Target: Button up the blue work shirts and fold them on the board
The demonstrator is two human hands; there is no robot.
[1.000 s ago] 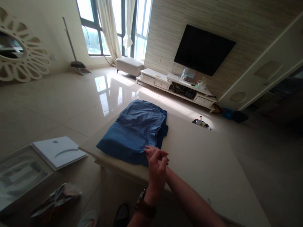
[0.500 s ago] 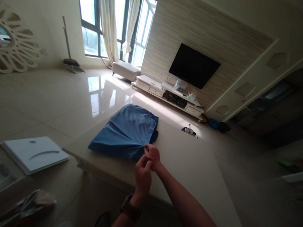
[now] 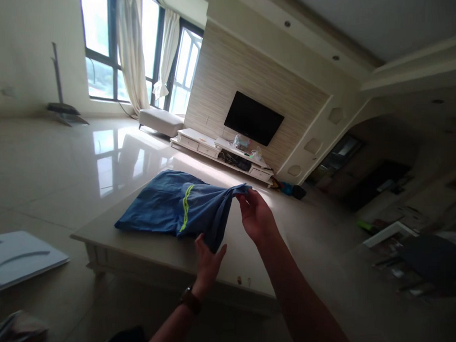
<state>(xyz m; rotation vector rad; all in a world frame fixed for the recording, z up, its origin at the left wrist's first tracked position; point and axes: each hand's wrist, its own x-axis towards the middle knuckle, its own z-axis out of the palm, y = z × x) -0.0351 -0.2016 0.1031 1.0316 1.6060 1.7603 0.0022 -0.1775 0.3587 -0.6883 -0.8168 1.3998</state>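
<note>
Garment [image 3: 154,202] on counter [image 3: 135,242], right end lifted; right hand [image 3: 257,214] pinching that corner, left hand [image 3: 209,264] spread loosely at near edge, contact unclear; step looks like unfolding, next move probably calls for left hand gripping near edge

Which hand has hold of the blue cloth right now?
The right hand: it pinches a raised part of the blue cloth. The left hand, wearing a watch, is lower, open by the cloth's near edge, gripping nothing.
</note>
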